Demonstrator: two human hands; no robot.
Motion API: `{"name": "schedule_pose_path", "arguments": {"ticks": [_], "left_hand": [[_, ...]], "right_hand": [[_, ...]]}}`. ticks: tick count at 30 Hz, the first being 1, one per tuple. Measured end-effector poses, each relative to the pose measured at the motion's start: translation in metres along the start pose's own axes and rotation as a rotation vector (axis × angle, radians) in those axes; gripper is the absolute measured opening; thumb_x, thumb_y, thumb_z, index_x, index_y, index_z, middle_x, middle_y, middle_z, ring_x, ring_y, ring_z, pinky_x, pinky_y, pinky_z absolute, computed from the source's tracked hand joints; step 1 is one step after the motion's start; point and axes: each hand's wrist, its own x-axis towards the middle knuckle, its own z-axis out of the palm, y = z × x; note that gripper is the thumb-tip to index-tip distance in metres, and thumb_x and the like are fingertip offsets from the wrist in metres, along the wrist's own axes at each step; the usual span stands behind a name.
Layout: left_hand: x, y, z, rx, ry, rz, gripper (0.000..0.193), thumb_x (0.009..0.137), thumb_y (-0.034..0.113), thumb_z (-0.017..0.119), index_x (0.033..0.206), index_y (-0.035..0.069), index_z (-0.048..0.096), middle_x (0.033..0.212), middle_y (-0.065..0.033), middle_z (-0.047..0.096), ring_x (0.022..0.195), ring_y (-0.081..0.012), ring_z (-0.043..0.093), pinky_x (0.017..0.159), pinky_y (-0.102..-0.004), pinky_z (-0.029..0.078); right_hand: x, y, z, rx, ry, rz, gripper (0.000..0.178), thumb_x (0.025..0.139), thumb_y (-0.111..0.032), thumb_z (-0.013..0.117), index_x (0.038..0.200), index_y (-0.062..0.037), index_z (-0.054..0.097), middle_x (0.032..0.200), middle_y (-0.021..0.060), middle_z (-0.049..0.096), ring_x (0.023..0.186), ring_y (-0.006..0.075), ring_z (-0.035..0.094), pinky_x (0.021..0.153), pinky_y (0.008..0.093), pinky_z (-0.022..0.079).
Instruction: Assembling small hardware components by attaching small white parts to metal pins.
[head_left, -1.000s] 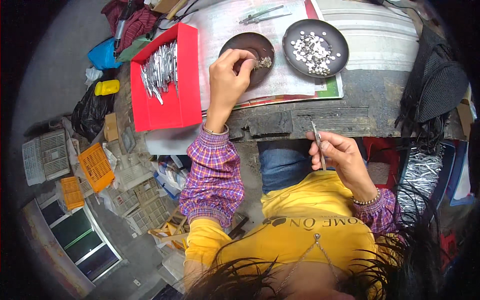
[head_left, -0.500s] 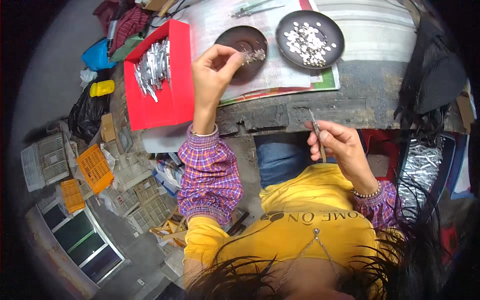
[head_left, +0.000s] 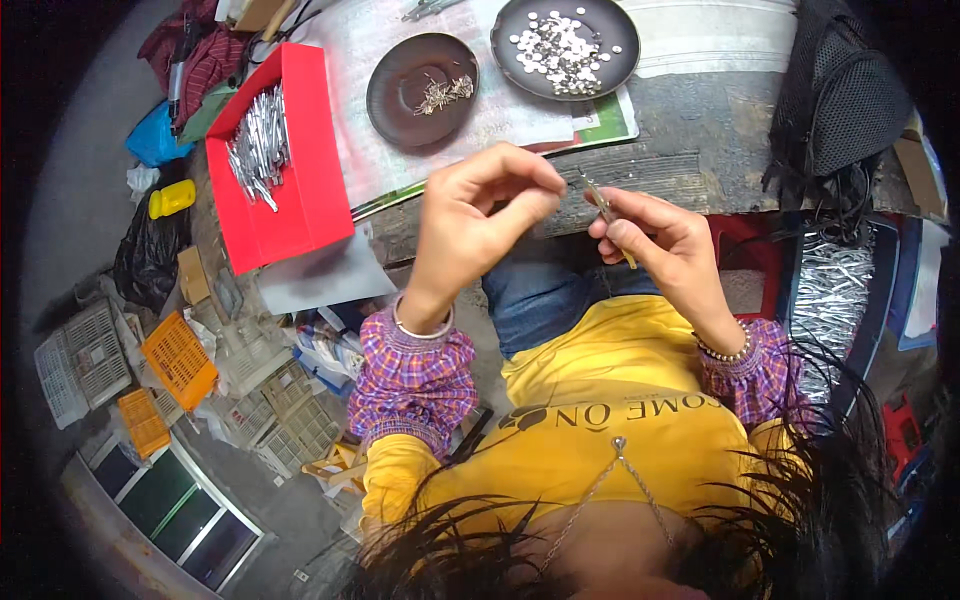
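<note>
My right hand point(head_left: 665, 245) grips a slim metal piece point(head_left: 602, 200) with a narrow tip pointing up and away and a yellowish lower end; its exact kind is unclear. Close to that tip, my left hand point(head_left: 490, 215) has thumb and fingertips pinched together; whatever is between them is too small to make out. Beyond my left hand, a dark round dish point(head_left: 385, 95) holds a small heap of thin metal pins point(head_left: 445, 93). To its right, another dark dish point(head_left: 510, 25) carries white round discs and small metal bits point(head_left: 565, 55).
An open red box point(head_left: 305, 190) of slim silver metal pieces point(head_left: 262, 145) stands at the left on the worn table point(head_left: 690, 120). Printed paper point(head_left: 350, 50) lies under the dishes. A black mesh bag point(head_left: 860, 110) hangs at the right, above a bin of silver pieces point(head_left: 832, 290).
My left hand has left the pin dish and come back near the right hand, fingers still pinched. The right hand keeps its metal piece. The whole view has shifted slightly.
</note>
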Motion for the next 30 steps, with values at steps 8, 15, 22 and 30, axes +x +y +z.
{"name": "schedule_pose_path", "arguments": {"ticks": [8, 15, 22, 30], "left_hand": [[0.000, -0.013, 0.013, 0.025, -0.006, 0.116, 0.012, 0.078, -0.009, 0.055, 0.088, -0.002, 0.055, 0.082, -0.0020, 0.059, 0.076, -0.0073, 0.058, 0.071, -0.0205, 0.048], [-0.002, -0.008, 0.014, 0.130, 0.001, 0.072, 0.017, 0.075, -0.008, 0.058, 0.089, 0.000, 0.051, 0.081, -0.0022, 0.058, 0.076, -0.0065, 0.057, 0.069, -0.0205, 0.048], [-0.001, -0.009, 0.014, 0.114, 0.007, 0.056, 0.018, 0.074, -0.006, 0.060, 0.089, 0.000, 0.051, 0.080, -0.0018, 0.058, 0.074, -0.0064, 0.057, 0.069, -0.0202, 0.048], [-0.003, -0.011, 0.015, 0.132, 0.015, 0.058, 0.019, 0.074, -0.007, 0.059, 0.089, 0.001, 0.051, 0.078, -0.0007, 0.057, 0.073, -0.0052, 0.057, 0.067, -0.0189, 0.047]], "right_hand": [[-0.002, 0.001, -0.003, -0.212, -0.003, -0.154, 0.030, 0.084, 0.002, 0.057, 0.113, 0.0037, 0.058, 0.093, 0.0073, 0.059, 0.081, 0.0115, 0.060, 0.065, 0.0212, 0.049], [-0.004, 0.001, -0.001, -0.345, 0.018, -0.274, 0.031, 0.081, 0.002, 0.060, 0.112, 0.0021, 0.059, 0.089, 0.0072, 0.059, 0.079, 0.0123, 0.061, 0.064, 0.0210, 0.050], [-0.005, 0.001, -0.001, -0.460, 0.030, -0.324, 0.031, 0.078, 0.002, 0.062, 0.109, 0.0003, 0.061, 0.083, 0.0079, 0.061, 0.077, 0.0126, 0.061, 0.064, 0.0219, 0.050], [-0.005, -0.002, 0.001, -0.636, 0.076, -0.421, 0.033, 0.074, 0.003, 0.064, 0.107, -0.0024, 0.063, 0.081, 0.0101, 0.063, 0.072, 0.0165, 0.062, 0.064, 0.0250, 0.048]]}}
